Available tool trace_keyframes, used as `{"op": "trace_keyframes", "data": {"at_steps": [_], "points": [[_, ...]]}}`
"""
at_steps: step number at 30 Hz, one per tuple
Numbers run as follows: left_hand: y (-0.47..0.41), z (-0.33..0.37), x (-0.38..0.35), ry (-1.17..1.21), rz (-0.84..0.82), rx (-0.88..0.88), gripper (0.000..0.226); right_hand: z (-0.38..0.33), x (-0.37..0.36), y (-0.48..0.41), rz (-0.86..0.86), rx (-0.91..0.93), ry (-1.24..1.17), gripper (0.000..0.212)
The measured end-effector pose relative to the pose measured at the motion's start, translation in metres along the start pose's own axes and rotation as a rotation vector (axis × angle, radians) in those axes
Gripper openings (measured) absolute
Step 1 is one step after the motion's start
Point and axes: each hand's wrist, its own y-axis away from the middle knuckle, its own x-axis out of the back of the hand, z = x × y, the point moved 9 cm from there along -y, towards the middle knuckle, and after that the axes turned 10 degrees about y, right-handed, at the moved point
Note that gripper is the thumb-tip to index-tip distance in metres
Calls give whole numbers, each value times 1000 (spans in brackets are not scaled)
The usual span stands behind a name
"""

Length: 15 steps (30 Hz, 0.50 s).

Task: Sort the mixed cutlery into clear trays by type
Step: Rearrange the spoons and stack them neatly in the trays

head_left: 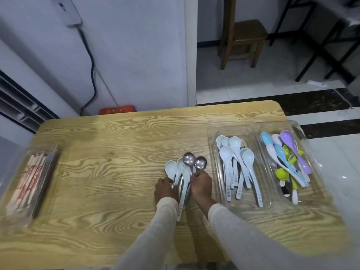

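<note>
A small pile of mixed spoons lies at the table's middle: pale blue plastic spoons (170, 168) and two metal spoons (189, 159). My right hand (201, 185) pinches the metal spoons' handles at the pile's right side. At the pile's left, my left hand (166, 189) has its fingers curled on the plastic spoons' handles. To the right, a clear tray (213, 172) holds several pale blue spoons (236, 152). A second clear tray (315, 172) at the far right holds coloured spoons (288, 152). A clear tray (52, 162) of wrapped chopsticks (29, 182) sits at the left edge.
The wooden table (116, 152) stands against a white wall with a dangling black cable (91, 61). A red box (116, 110) sits behind the table's far edge. A wooden stool (243, 39) and black table legs (321, 45) stand on the floor beyond.
</note>
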Motion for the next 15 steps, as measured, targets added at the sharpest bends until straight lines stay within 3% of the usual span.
{"op": "trace_keyframes", "data": {"at_steps": [6, 9, 12, 15], "points": [[-17, 16, 25, 43, 58, -85, 24, -11, -14, 2, 1, 214, 269, 14], [-19, 36, 34, 136, 109, -172, 23, -16, -1, 1, -2, 280, 288, 14], [-13, 70, 37, 241, 133, -291, 29, -25, 39, -3, 114, 367, 273, 18], [-1, 107, 25, 282, 108, -392, 30, -11, 100, -17, 338, 370, 207, 19]]}}
